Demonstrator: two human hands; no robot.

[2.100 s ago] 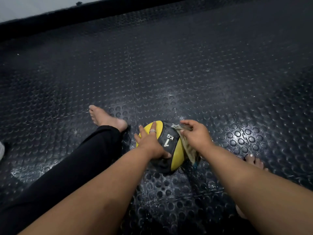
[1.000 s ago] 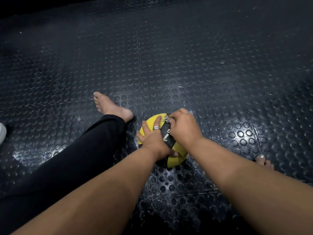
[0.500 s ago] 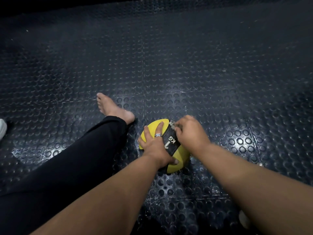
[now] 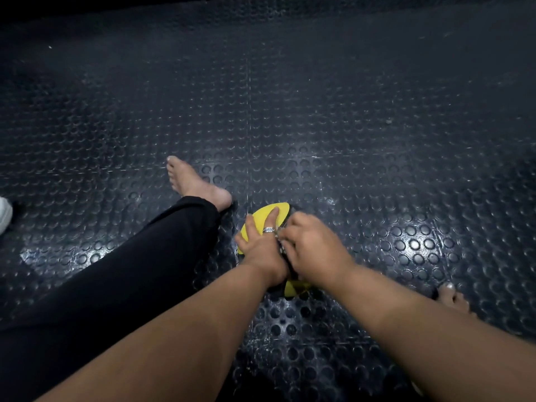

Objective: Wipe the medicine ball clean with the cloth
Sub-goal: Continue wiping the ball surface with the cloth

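Since half a second ago the right hand (image 4: 314, 250) has slid left across the medicine ball (image 4: 265, 217) until it sits against the left hand (image 4: 261, 250), covering the black panel that showed before. Left hand lies spread over the ball's near-left side, fingers reaching onto the yellow top, a ring (image 4: 268, 229) on one finger, steadying it. Right hand is curled on the ball's right side; only a thin light edge of the cloth (image 4: 280, 237) shows at its fingers, so the hold on it is likely but mostly hidden.

All places below are given from the ball, which rests on the studded black rubber floor (image 4: 348, 126). Just to its left lies a leg in black trousers (image 4: 130, 265), the bare foot (image 4: 194, 184) at the ball's upper left, close beside it. To the lower right, well apart, the toes of the other foot (image 4: 451, 295) show past the right forearm. Far left, at the picture's edge, sits a white object (image 4: 4, 214), cut off. Beyond the ball and to its right the floor runs on to a dark band at the top, with a seam (image 4: 249, 97) going straight away from the ball
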